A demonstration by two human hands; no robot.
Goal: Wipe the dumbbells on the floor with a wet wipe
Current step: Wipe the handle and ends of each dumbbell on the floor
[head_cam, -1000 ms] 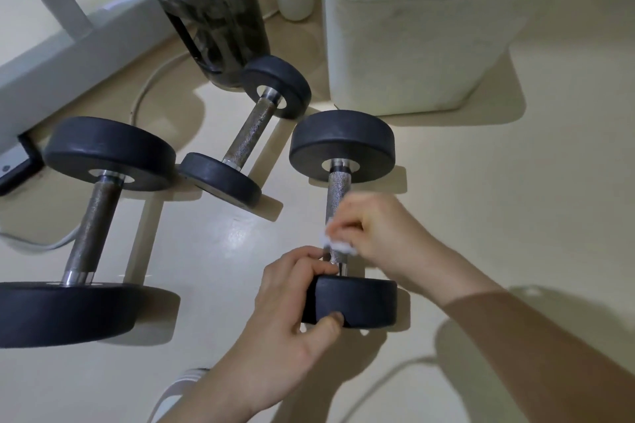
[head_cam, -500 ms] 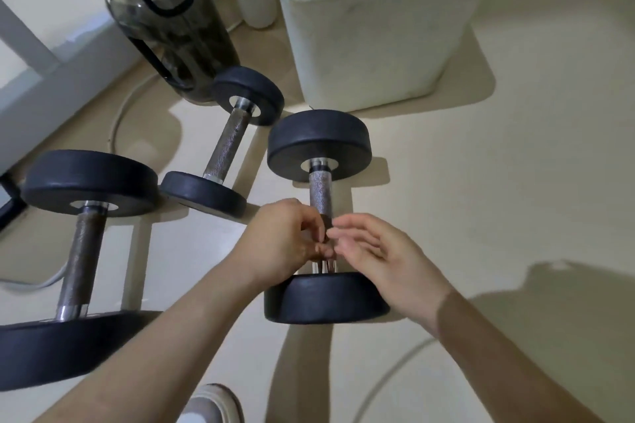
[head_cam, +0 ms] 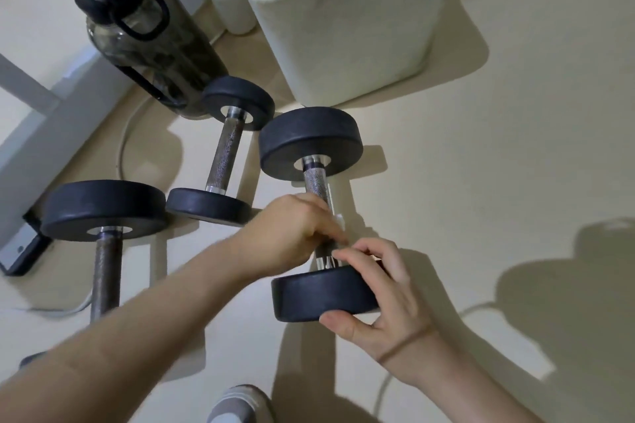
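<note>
Right, far left of the white padded block (head_cam: pixel 343 21) and nearer us, the big dumbbell (head_cam: pixel 103 206) lies on the floor (head_cam: pixel 498 165). Closer in on the block's left, a dark water bottle (head_cam: pixel 151 45) stands, and the small dumbbell (head_cam: pixel 223 161) lies just front-left of the block. Well in front of the block, at the bottom edge, there's a grey shoe toe (head_cam: pixel 237 405). Straight in front of the block is the one in play: the third dumbbell (head_cam: pixel 311 144), far plate toward the block. Left hand (head_cam: pixel 292 237) sits over its knurled handle, fingers curled round the bar, and a scrap of white wet wipe (head_cam: pixel 340 220) pokes out at the fingertips, against the metal. Right hand (head_cam: pixel 381 288), also in front of the block, clamps the near plate: thumb under the rim, fingers bunched together over the top.
</note>
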